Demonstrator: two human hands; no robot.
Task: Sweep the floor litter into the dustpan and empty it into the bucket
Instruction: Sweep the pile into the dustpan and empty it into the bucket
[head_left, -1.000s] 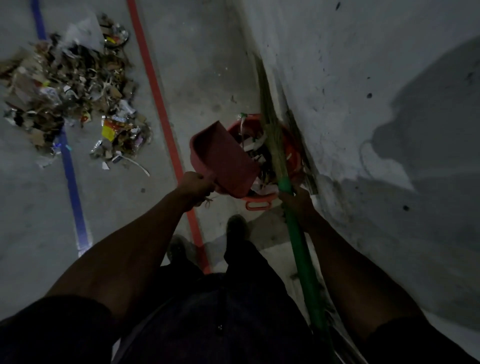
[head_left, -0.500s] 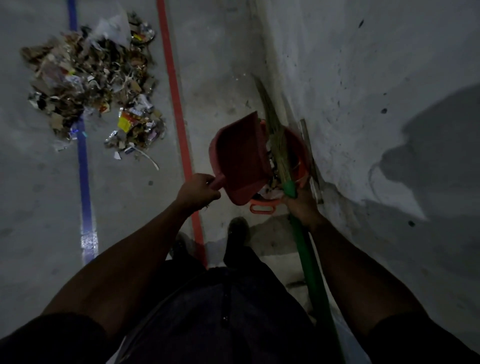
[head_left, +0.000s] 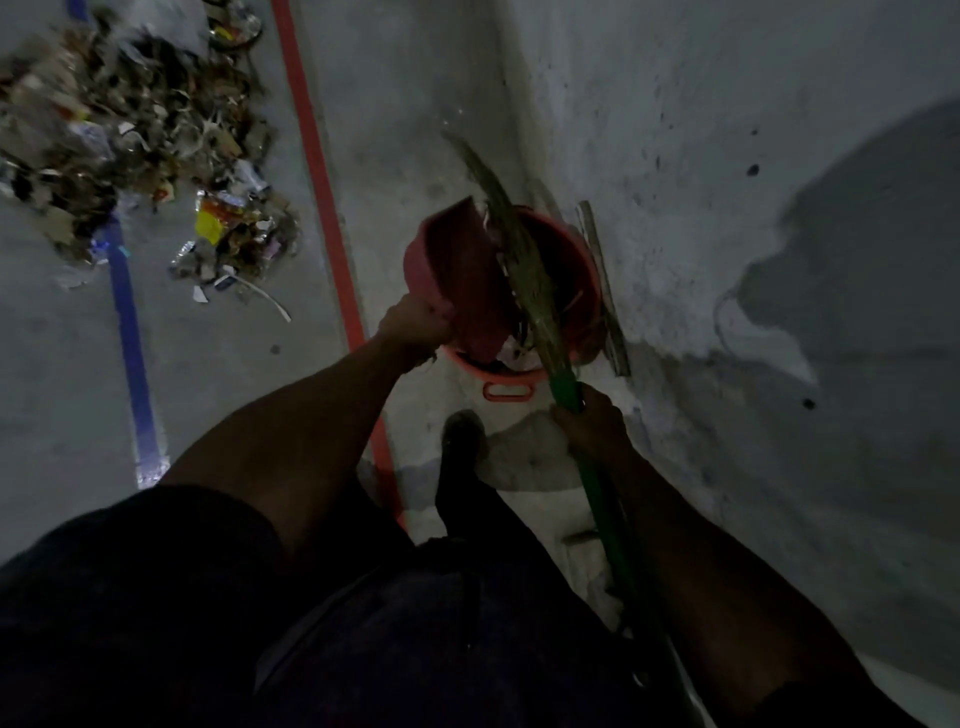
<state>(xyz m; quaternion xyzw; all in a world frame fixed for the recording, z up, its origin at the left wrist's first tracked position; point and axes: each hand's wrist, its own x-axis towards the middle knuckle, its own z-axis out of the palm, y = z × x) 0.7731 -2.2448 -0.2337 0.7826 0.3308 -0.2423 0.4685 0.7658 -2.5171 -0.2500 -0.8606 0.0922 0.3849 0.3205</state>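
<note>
I am taking the round orange plastic bucket (head_left: 582, 270), standing on the floor against the grey wall, as my landmark. My left hand (head_left: 415, 322) is gripping the short handle of the dark red plastic dustpan (head_left: 457, 275), fingers curled tight round it, and is holding the pan tipped steeply over the bucket's near-left rim so its mouth is facing down into the bucket. My right hand (head_left: 592, 421) is wrapping round the green handle of the straw-bristled broom (head_left: 514, 244), just on my side of the bucket, while the bristles are lying across the bucket's opening, beside the pan's lip.

The dustpan is looking light and stiff — one hand at the handle is enough, though I judge the grip must stay firm near the pan's body so it is not twisting as scraps slide out. The broom is long and top-heavy with soft, springy bristles; holding low on the shaft, as now, is giving the better control.

The big heap of paper and wrapper litter (head_left: 135, 140) is lying well to the left of the bucket, beyond the red floor stripe (head_left: 322, 187) — loose, light stuff that I expect will scatter if swept hard.
</note>
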